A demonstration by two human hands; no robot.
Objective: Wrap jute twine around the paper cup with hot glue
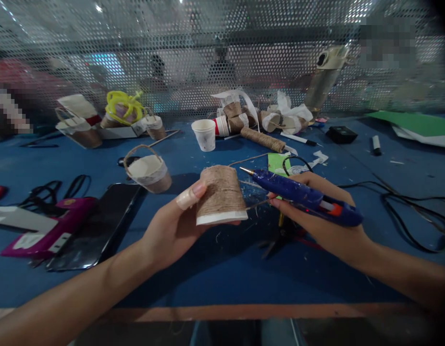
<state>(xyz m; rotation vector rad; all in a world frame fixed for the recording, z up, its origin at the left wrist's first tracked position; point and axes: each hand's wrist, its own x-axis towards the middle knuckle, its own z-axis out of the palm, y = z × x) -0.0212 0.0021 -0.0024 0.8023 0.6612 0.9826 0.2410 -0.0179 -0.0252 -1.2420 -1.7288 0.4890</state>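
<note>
A paper cup wound with brown twine [220, 192] is gripped in my left hand [182, 216], its thumb with a bandage-like wrap on the near side. The cup is tilted with its white rim downward. A blue hot glue gun [298, 192] lies in my right hand [323, 211], its metal nozzle pointing left and staying just apart from the cup. From the cup's lower right a strand of twine [260, 203] runs to my right fingers, which seem to pinch it. Part of my left fingers is hidden behind the cup.
Twine-handled basket cups [161, 185] stand at left, near a phone [100, 226] and a purple tool [67, 226]. Behind are a white cup [204, 134], a twine roll [262, 139] and several wrapped cups. Scissors [278, 240] lie beneath my right hand. A black cable [399, 221] curls at right.
</note>
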